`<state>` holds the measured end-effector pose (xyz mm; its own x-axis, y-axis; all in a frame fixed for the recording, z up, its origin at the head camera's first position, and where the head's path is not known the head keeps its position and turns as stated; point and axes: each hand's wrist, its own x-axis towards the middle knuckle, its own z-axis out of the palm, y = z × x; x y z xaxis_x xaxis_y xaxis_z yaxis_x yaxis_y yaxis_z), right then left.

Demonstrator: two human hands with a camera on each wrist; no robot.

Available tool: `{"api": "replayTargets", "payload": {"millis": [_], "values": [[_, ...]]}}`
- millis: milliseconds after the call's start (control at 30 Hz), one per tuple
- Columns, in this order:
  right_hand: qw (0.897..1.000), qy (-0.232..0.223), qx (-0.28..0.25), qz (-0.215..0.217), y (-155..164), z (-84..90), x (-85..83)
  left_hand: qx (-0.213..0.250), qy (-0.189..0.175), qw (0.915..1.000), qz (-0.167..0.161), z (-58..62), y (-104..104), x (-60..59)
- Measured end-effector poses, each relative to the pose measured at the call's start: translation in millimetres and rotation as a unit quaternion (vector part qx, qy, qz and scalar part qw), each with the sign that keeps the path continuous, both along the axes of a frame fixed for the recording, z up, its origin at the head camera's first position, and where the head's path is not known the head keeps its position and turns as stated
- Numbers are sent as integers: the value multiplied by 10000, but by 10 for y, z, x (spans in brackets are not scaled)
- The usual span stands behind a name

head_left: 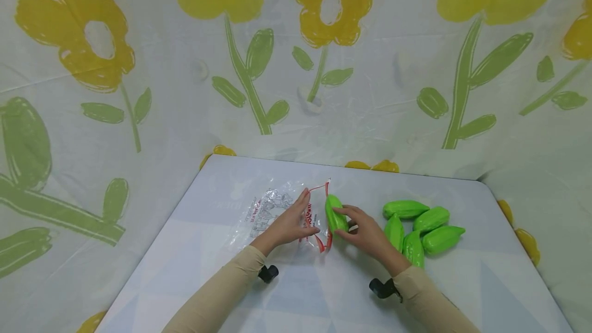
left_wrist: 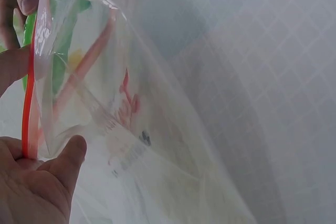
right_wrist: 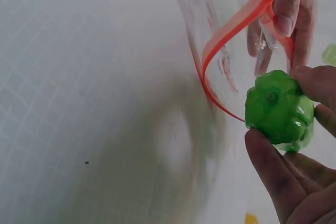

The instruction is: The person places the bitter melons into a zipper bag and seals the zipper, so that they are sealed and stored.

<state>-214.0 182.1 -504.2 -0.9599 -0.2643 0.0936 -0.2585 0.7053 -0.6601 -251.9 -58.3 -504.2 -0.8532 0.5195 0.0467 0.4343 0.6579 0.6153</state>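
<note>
Head view: we see green ribbed fruit (head_left: 335, 215) at mouth of red-edged clear bag (head_left: 273, 209), toward far edge of worktop (head_left: 504, 240), pinched in right hand (head_left: 367, 233). Left hand (head_left: 288, 224), spread, touches bag's mouth. Five more green fruits (head_left: 431, 219) clustered toward worktop's right edge. Flowered sheet (head_left: 370, 81) hangs past far edge.

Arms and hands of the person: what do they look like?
Long tan sleeves on both arms, left and right, ending near the wrists. A small rounded black device at each wrist, left and right. Each grip is a bare hand, left and right, no glove. No cables or markings clearly visible.
</note>
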Motion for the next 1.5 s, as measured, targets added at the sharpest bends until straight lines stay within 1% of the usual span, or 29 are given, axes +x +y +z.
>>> {"api": "replayTargets", "payload": {"millis": [200,400,600,833,1000,1133,1233,1333,1500], "values": [[9999,42,-110,41,-40,-20,-13,-30,46,10000,-5,7,-2,1],[9994,89,-279,162,-74,-16,-9,-3,10,10000,38,1,-4,2],[9999,10,-60,94,-107,-63,-42,25,11,10000,-36,-8,1,6],[9999,-102,47,-17,-151,-99,-82,38,44,9999,-98,-8,17,14],[9996,-35,288,-44,-184,-139,-93,-5,31,10000,-91,2,31,23],[9997,-35,261,-2,-200,-149,-93,-28,26,10000,-76,11,35,30],[9997,-122,212,82,-189,-156,-99,-22,27,10000,-73,16,37,37],[9992,-330,158,164,-170,-170,-106,1,55,10000,-79,20,36,45],[9979,-623,8,155,-163,-189,-116,34,88,9999,-107,18,29,45]]}}
